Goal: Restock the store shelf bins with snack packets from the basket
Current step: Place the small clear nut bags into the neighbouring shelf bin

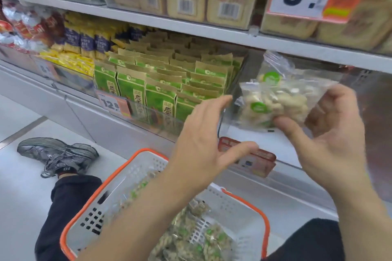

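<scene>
1. Holding clear snack packets (275, 99) of pale nuts in the right hand (324, 133), thumb and fingers clamped on the lower edge, at about 3 o'clock in view.
2. Hovering empty at centre: left hand (203, 146), fingers spread apart, touching nothing, just beside the packets' 9 o'clock side.
3. Sitting in front of the open mouth of a clear shelf bin (360, 99) at 3 o'clock, which looks mostly bare behind the packets; possibly two packets in the grip, though blur leaves that unsure.
4. Appearing already full: neighbouring bin of green-and-tan packets (161, 82) toward 10 o'clock, packed in upright rows.
5. Remaining in the basket (101, 193) at 6 o'clock: a sizeable heap of similar packets (191, 237) with green labels.
6. Judging from that: early to middle of the job, with the right-hand bin barely stocked and most of the basket left to move.
7. Likely needed next: seating the held packets inside the bin, then reaching down toward 6 o'clock for more.
</scene>
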`<action>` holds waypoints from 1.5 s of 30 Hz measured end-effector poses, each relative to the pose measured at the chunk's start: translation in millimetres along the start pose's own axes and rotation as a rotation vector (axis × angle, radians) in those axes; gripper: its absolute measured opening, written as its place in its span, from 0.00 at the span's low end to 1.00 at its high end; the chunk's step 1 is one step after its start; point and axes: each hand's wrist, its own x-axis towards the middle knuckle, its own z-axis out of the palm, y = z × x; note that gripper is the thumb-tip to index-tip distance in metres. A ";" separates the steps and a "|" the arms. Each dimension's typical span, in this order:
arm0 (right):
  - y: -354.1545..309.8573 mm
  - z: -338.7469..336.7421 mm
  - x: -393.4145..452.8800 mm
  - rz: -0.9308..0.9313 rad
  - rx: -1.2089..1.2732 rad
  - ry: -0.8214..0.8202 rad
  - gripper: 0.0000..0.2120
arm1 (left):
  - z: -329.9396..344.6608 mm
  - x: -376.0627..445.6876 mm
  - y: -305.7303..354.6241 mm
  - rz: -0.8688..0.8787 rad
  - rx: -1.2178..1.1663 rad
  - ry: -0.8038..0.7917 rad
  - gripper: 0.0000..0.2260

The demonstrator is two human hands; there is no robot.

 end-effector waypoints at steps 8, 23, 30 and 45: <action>40.9 6.5 38.5 0.462 -0.430 -0.159 0.31 | 29.5 -15.3 -26.3 0.161 0.317 -0.035 0.13; 65.5 26.0 49.1 0.735 -0.756 -0.329 0.39 | 28.5 -11.3 -28.0 0.156 0.272 -0.041 0.10; 65.9 19.6 47.7 0.752 -0.690 -0.280 0.44 | 29.9 -16.0 -27.7 0.154 0.254 -0.021 0.10; -23.9 47.5 -36.2 -0.175 -0.220 -0.015 0.04 | 32.1 -76.1 -53.1 -0.070 -0.060 0.325 0.05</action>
